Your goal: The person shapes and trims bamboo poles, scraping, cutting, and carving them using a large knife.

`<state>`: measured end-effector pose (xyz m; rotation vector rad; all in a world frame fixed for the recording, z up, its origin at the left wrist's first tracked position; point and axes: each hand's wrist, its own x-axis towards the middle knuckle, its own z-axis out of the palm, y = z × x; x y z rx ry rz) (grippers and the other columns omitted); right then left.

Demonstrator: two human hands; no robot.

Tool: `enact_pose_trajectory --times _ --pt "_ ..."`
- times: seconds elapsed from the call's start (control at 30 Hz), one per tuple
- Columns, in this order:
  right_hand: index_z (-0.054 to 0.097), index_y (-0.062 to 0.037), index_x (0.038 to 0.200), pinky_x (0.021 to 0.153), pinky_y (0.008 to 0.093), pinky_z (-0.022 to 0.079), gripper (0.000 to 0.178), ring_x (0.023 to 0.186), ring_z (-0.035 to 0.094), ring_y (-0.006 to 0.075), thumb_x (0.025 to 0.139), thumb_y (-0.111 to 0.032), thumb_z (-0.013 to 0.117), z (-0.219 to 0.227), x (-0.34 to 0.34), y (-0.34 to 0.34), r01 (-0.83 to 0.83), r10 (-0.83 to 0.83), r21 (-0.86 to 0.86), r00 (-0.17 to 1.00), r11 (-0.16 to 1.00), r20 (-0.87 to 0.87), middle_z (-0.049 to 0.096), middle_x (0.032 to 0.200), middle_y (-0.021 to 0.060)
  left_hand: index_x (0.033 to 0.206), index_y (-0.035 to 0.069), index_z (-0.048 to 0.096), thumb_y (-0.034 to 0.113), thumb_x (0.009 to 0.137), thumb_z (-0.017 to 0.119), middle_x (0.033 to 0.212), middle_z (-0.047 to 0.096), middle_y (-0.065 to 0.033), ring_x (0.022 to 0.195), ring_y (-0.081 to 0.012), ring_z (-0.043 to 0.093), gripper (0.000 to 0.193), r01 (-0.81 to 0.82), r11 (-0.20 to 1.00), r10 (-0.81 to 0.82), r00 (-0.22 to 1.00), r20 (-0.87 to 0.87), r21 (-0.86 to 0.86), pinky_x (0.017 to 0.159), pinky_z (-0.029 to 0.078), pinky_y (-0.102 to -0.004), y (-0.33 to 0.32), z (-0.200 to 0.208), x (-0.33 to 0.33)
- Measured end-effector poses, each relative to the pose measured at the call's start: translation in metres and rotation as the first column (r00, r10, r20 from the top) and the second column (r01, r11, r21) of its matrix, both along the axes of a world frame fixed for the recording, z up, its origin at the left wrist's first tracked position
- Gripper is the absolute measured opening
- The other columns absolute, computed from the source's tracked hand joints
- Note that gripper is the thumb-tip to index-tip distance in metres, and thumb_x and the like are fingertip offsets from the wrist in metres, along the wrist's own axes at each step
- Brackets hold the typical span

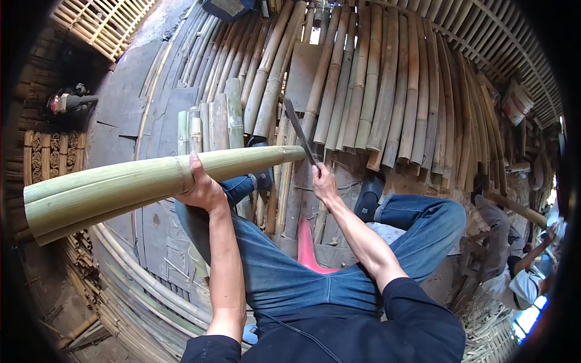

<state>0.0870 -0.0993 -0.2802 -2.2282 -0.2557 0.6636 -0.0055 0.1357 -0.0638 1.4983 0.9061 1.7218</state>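
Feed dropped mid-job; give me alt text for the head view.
A seated person's left hand holds thick green bamboo, while the right hand grips a long dark blade near the bamboo's right end. Bamboo poles lie side by side beyond the jeans-clad legs.

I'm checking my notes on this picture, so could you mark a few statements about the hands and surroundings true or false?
1. The left hand holds green bamboo. True.
2. The right hand is empty. False: that hand holds a long dark blade.
3. More bamboo poles lie side by side ahead. True.
4. The person wears white shorts. False: they wear blue jeans.
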Motion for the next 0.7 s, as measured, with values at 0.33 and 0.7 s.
enact_pose_trajectory --times 0.33,0.7 --pt "0.063 -0.0028 0.112 0.060 0.0331 0.052 0.031 0.067 0.067 0.0170 0.102 -0.030 0.054 0.169 0.006 0.060 0.087 -0.182 0.717 0.982 0.692 0.056 0.067 0.071 0.0092 0.125 -0.002 0.046 0.011 0.078 0.078 0.121 0.056 -0.0122 0.104 -0.0211 0.059 0.058 0.042 0.994 -0.028 0.991 0.133 -0.103 0.093 0.052 -0.0364 -0.003 -0.001 -0.011" --pt "0.058 -0.0022 0.112 0.051 0.0270 0.045 0.018 0.055 0.053 0.0094 0.102 -0.017 0.054 0.156 0.012 0.062 -0.054 -0.340 0.701 0.846 0.712 0.411 0.059 0.071 0.0035 0.116 -0.008 0.056 0.015 0.074 0.077 0.116 0.059 -0.0134 0.102 -0.0231 0.060 0.052 0.139 0.969 -0.123 0.988 0.092 -0.206 0.093 0.050 -0.0386 0.013 -0.010 -0.025"
